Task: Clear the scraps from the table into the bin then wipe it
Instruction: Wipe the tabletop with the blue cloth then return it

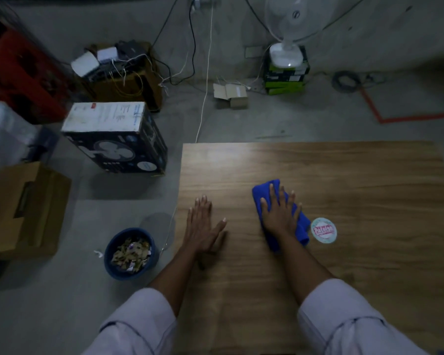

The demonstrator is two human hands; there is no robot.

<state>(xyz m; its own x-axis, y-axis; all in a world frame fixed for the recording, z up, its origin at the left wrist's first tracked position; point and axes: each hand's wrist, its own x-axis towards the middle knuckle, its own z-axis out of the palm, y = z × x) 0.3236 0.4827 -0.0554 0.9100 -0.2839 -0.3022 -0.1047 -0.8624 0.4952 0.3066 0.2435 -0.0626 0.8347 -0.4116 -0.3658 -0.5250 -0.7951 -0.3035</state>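
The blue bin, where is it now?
In the head view, the blue bin stands on the floor, left of the table, near the left hand.

head view looks steeply down over table [318, 162], close.

Both arms reach forward, bare from the elbow down. The left forearm [174, 272] angles inward to the left hand [203, 226], which lies palm down with straight fingers held close together and the thumb splayed to the right. The right forearm [308, 260] leads to the right hand [280, 213], which is flat and palm down, fingers straight and spread, slightly farther forward. The hands are apart.
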